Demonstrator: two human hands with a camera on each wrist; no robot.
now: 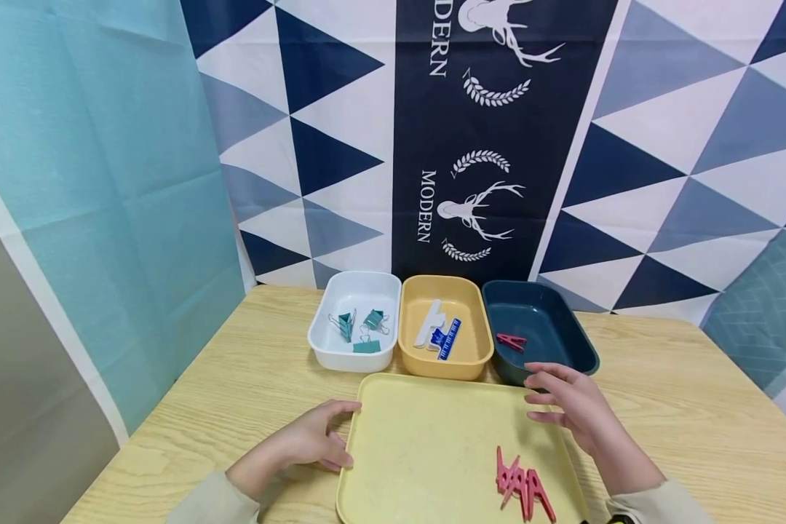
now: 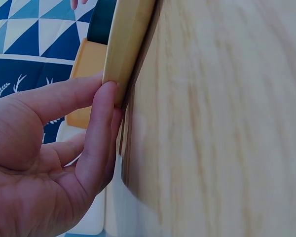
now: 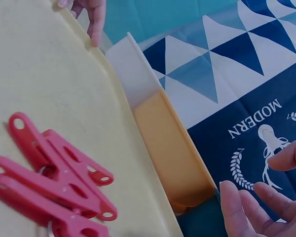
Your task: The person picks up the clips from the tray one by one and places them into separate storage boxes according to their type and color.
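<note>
Several pegs (image 1: 513, 480), pink, overlapping in a cluster on the near right part of the tray (image 1: 426, 437); exact count hard to tell. Nearer one is the right hand (image 1: 579, 413): over the tray's right edge by the dark bin (image 1: 546, 320), thumb and fingers apart, holding nothing. Touching the bin's rim or not, can't tell. Key relation: from that hand, pegs lie back toward the person and a bit left, apart from it. Long axes differ: rightmost one slants from far left to near right, the others run roughly fore and aft and cross.

Across the tray, well apart from the pegs, the left hand (image 1: 311, 437) grasps the tray's left rim with its fingertips; how firmly, can't tell.

Dark bin sits just beyond the tray's far right corner, roughly straight ahead of the pegs. One lone peg (image 1: 511, 342) inside, near its left wall, lying about left to right. Next to it, yellow bin (image 1: 432, 367) with a white clip (image 1: 430, 324) and a blue clip (image 1: 448, 338). Then white bin (image 1: 350, 362), three teal binder clips (image 1: 367, 347). All on the tabletop (image 1: 255, 364).
</note>
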